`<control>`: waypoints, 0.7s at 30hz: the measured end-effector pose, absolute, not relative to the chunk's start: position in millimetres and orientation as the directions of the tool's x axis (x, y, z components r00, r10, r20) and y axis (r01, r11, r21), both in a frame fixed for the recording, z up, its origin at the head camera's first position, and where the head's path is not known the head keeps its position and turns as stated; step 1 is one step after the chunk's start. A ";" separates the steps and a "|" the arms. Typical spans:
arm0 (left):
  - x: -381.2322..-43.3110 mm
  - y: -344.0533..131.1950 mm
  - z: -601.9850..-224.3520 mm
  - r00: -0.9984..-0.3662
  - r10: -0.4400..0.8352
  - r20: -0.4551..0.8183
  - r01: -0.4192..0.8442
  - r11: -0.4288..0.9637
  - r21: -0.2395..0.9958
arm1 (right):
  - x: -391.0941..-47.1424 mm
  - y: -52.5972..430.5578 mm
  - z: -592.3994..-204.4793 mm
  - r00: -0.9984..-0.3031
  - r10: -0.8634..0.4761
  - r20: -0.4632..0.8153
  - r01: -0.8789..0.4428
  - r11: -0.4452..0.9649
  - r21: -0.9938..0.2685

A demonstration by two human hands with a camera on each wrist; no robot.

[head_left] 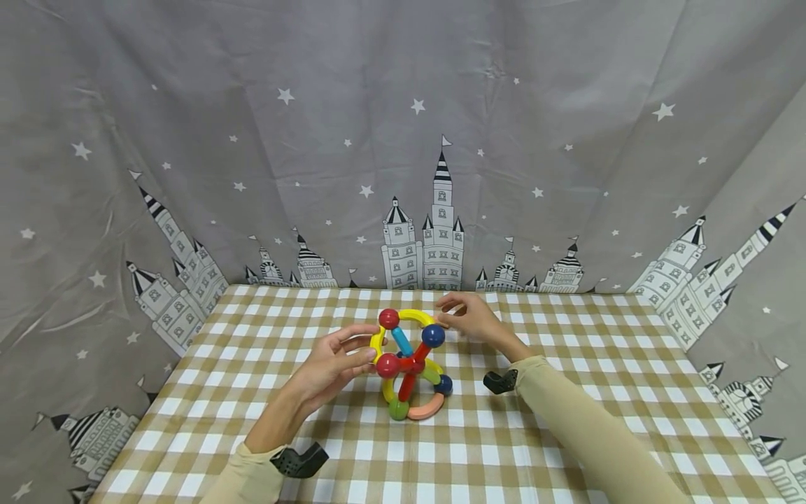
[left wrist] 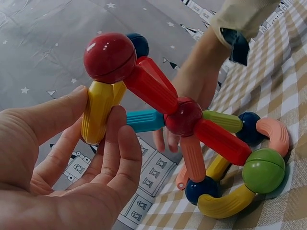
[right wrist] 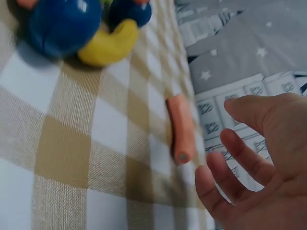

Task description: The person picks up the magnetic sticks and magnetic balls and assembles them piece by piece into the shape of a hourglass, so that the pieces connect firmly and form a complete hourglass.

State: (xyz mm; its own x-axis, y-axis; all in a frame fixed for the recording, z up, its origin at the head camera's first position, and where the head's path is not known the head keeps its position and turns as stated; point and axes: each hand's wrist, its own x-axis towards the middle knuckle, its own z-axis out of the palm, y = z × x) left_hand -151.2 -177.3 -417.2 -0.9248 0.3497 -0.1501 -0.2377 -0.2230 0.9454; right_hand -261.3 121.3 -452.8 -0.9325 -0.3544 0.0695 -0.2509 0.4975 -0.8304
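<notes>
A structure of coloured balls and rods, like a magnetic ball-and-stick toy, stands on the table, with a red ball [left wrist: 183,116] at its centre. My left hand [head_left: 332,362] is at its left side and holds a yellow curved rod [left wrist: 94,112] between thumb and fingers, below another red ball [left wrist: 109,57]. Behind the structure on the right, my right hand [head_left: 475,320] has loosely bent fingers with nothing between them. Close by those fingers, a loose orange curved rod [right wrist: 182,129] lies on the cloth. A green ball [head_left: 399,409] and a blue ball [head_left: 443,384] sit low in the structure.
A brown-and-white checked cloth [head_left: 264,392] covers the table. Behind its far edge hangs a grey curtain [head_left: 352,140] printed with castles and stars. Black wrist devices [head_left: 300,461] are on both sleeves.
</notes>
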 end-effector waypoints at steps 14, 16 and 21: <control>-152.2 -177.7 -418.9 -0.925 0.346 -0.154 -0.240 -0.220 0.946 | -286.0 109.8 -480.0 -0.934 -0.356 0.032 -0.241 0.560 -0.792; -152.1 -177.8 -419.5 -0.926 0.345 -0.156 -0.241 -0.219 0.945 | -286.3 107.2 -480.5 -0.937 -0.350 0.019 -0.235 0.589 -0.773; -151.7 -177.8 -419.7 -0.924 0.351 -0.153 -0.242 -0.223 0.944 | -286.2 103.8 -481.6 -0.939 -0.343 0.001 -0.235 0.640 -0.732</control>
